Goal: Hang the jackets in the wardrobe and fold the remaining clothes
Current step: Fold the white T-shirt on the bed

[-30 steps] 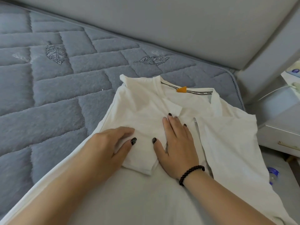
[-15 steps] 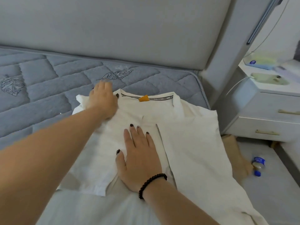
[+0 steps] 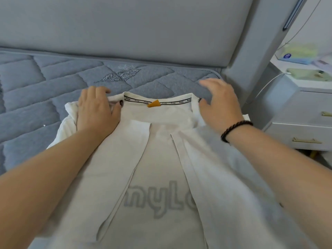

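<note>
Both hands have gone up to the collar since a moment ago: the left hand (image 3: 96, 110) now lies on the left shoulder of the white shirt (image 3: 158, 177) with its fingers curled over the collar edge, and the right hand (image 3: 220, 105), off the chest, hovers with fingers spread at the right collar corner, though whether it touches the cloth cannot be told. Laid on the bed (image 3: 36, 97), the shirt runs lengthwise away from the person, its collar with the orange tag (image 3: 154, 103) pointing at the headboard (image 3: 125, 29) and both sides folded inward. To the right stands a nightstand (image 3: 303, 112) with its drawers closed.
</note>
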